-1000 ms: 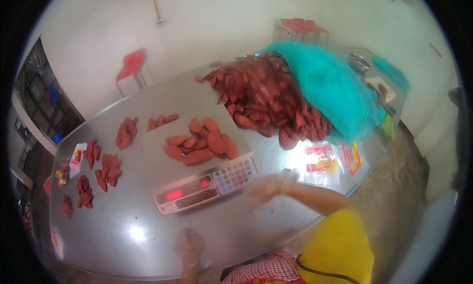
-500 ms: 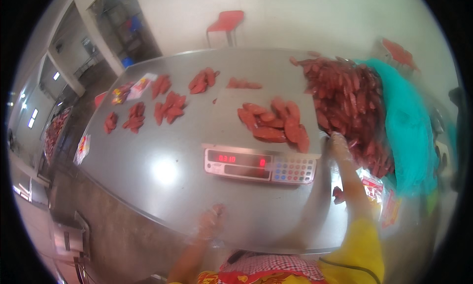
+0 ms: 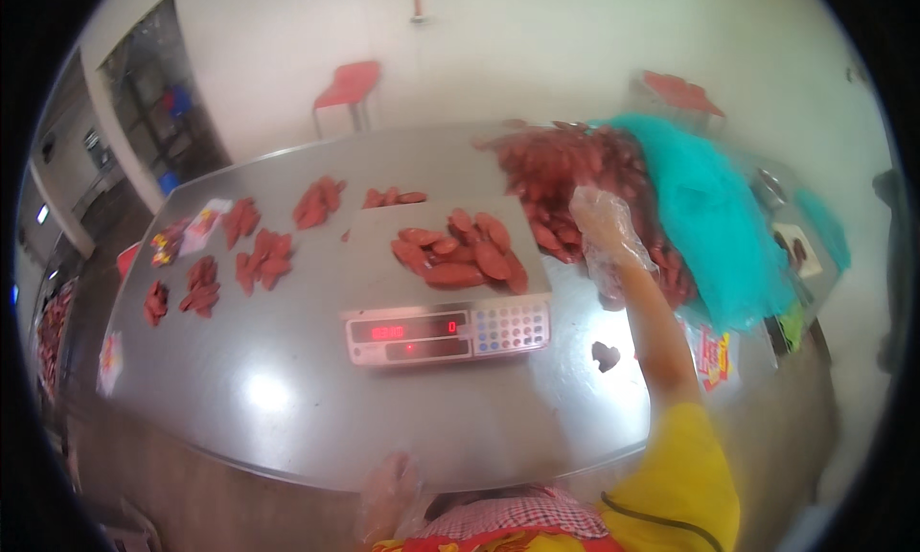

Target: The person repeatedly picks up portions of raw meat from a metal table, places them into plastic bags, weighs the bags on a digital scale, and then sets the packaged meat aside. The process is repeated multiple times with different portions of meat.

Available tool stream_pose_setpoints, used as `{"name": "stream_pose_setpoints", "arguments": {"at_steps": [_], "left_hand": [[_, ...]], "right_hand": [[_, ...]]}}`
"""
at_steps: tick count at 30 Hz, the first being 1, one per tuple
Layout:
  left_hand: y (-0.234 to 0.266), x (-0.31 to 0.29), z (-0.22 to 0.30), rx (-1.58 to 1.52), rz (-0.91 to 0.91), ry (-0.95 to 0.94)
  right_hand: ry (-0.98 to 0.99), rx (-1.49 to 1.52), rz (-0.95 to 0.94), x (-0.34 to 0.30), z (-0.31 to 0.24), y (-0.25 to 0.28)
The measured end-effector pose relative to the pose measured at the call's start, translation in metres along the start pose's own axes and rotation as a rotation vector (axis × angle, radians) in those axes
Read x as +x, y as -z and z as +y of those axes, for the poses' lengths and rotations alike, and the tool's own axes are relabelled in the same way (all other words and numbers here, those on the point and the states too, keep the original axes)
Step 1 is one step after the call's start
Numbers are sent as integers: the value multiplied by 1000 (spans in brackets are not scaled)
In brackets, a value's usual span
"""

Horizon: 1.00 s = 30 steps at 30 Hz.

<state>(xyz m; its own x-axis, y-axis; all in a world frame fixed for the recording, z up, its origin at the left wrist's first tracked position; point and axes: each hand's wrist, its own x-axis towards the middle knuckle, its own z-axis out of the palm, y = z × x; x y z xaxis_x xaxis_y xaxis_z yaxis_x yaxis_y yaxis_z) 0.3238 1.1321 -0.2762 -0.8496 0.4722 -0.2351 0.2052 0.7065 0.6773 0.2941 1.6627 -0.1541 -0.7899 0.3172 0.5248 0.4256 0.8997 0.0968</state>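
Observation:
My right hand (image 3: 608, 228), in a loose clear plastic glove, reaches over the large pile of red-brown sausages (image 3: 546, 173); the glove and blur hide what its fingers do. My left hand (image 3: 391, 480), also gloved, hangs low by the table's near edge, its fingers curled in with nothing seen in them. Between them a digital scale (image 3: 407, 336) with a lit red display carries a heap of sausages (image 3: 465, 250) on its steel plate. A small dark piece (image 3: 605, 356) lies on the table below my right hand.
Small sausage groups (image 3: 264, 262) lie left of the scale on the steel table (image 3: 316, 351). Teal netting (image 3: 704, 226) borders the pile on the right. Printed plastic packets (image 3: 714, 356) lie at the near right; others sit at the left edge. Red stools (image 3: 350, 82) stand behind.
My right hand has moved farther forward over the pile from beside the scale. My left hand has dropped back to the table's near edge. The view has shifted rightward.

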Motion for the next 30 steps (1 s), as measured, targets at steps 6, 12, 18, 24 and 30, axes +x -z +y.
{"name": "stream_pose_setpoints", "arguments": {"at_steps": [6, 12, 18, 24, 30], "left_hand": [[-33, 11, -56, 179, 366, -392], [-29, 31, -80, -437, -139, -128], [-72, 42, -48, -684, -212, -117], [-89, 27, 21, -727, -346, -14], [-109, 9, 54, -837, -442, 84]], "right_hand": [[-778, 783, -132, -121, 51, 71], [-436, -126, -323, -245, 144, 74], [-769, 150, -369, -306, 86, -12], [-611, -20, -623, -299, 76, -25], [-499, -41, -374, -336, 98, -61]]}}
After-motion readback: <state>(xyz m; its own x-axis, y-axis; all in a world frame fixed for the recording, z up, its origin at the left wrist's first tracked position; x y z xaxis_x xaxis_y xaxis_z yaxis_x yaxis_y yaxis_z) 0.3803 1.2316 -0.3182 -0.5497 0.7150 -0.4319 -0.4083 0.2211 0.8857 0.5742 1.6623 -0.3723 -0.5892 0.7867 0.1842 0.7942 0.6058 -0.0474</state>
